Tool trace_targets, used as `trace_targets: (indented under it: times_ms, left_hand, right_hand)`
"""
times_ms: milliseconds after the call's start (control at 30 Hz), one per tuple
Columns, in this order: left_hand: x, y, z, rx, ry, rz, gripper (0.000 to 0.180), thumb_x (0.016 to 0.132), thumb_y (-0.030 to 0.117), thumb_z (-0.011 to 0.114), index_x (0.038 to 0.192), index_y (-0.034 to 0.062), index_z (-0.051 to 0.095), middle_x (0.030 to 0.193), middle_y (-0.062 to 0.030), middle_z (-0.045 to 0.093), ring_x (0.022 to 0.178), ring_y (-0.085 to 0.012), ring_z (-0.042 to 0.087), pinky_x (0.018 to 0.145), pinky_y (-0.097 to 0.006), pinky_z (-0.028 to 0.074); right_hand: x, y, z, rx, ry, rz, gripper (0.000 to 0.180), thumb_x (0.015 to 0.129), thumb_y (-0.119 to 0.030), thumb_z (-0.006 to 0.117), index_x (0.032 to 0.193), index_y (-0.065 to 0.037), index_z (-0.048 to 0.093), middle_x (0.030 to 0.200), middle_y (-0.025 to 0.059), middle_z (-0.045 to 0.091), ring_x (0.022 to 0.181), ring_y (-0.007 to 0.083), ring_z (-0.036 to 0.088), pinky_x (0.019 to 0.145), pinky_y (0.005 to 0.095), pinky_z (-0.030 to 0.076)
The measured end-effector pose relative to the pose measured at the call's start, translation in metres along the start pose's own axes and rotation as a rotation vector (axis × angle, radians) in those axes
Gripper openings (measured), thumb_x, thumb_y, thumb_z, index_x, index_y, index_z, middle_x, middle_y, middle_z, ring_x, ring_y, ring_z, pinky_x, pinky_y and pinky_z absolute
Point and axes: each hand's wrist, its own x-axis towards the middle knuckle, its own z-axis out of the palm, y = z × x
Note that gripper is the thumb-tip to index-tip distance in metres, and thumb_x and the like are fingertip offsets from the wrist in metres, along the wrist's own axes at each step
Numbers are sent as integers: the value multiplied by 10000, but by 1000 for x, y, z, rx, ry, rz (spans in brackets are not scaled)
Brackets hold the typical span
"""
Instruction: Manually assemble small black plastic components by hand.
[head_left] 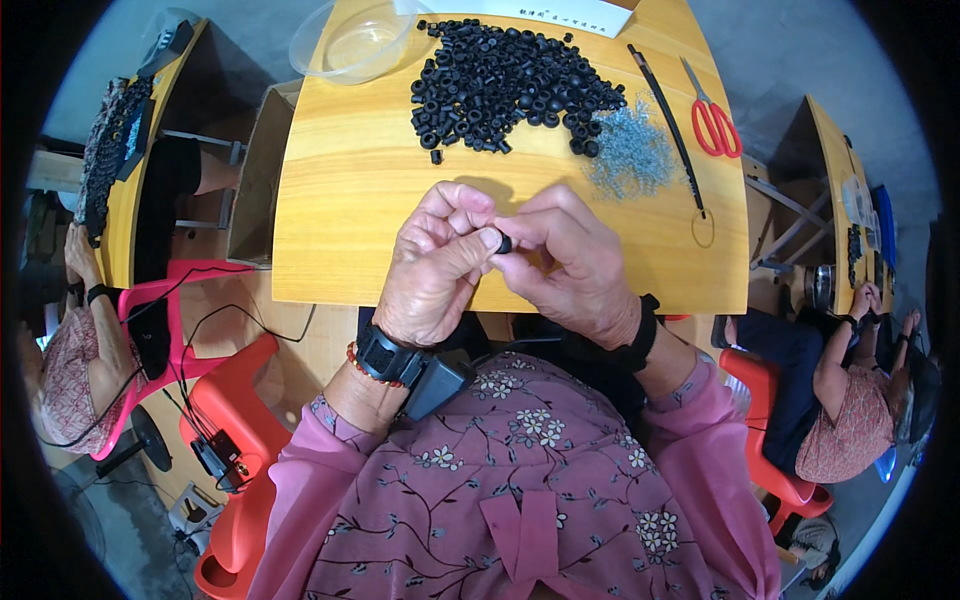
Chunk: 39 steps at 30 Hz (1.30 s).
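Observation:
Over the near edge of the wooden table, my left hand (428, 268) and my right hand (578, 262) meet with fingertips pinched around a small, round black bead-like piece (504, 243). The thumb and fingers of both hands are closed on it and cover part of it. Just beyond them lies a wide heap of small black pieces (500, 85), some tubular with holes, others rounder. To its right spreads a tangled pile of tiny pale-blue bits (632, 150), too fine to make out singly.
Scissors (712, 120) with red handles lie at the table's right, beside a long black strand (665, 115) ending in a thin loop. A clear plastic bowl (350, 55) and a white box (575, 12) stand at the back. Other people sit at tables on both sides.

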Motion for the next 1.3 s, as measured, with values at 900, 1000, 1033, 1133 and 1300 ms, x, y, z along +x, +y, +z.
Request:
trace_targets:
  times_ms: [900,1000,1033,1133,1300]
  left_hand:
    - [0,-5,1,-18,10,95,210,951,-39,584,1146,27,539,1020,-96,668,910,-145,666,800,-282,576]
    - [-4,2,13,47,70,20,161,975,36,600,1130,-5,580,974,-80,673,881,-136,666,788,-276,572]
    - [-4,3,13,65,44,-12,144,981,54,597,1109,-11,592,956,-76,673,873,-135,666,788,-277,572]
    - [-4,8,8,99,-19,-84,138,995,99,593,1052,-23,621,908,-63,671,843,-131,666,787,-280,571]
    - [-6,3,1,125,-67,-82,177,996,170,616,1036,-1,635,989,-57,669,869,-109,623,809,-265,516]
  right_hand:
    - [5,-5,-7,-177,-65,9,347,796,-48,745,1124,-40,631,885,99,556,765,274,604,654,363,514]
    - [6,-5,-12,-193,-8,-32,343,775,-64,771,1091,-31,642,867,92,570,743,260,614,628,358,509]
    - [8,-5,-14,-195,-4,-54,344,769,-70,778,1083,-29,644,864,90,574,739,255,617,621,355,508]
    - [8,-7,-17,-192,-30,-70,362,760,-78,786,1086,-23,640,852,88,567,728,249,613,609,353,500]
    - [5,-4,-11,-183,-67,-56,365,768,-57,762,1098,-10,612,817,91,533,697,261,588,587,371,482]
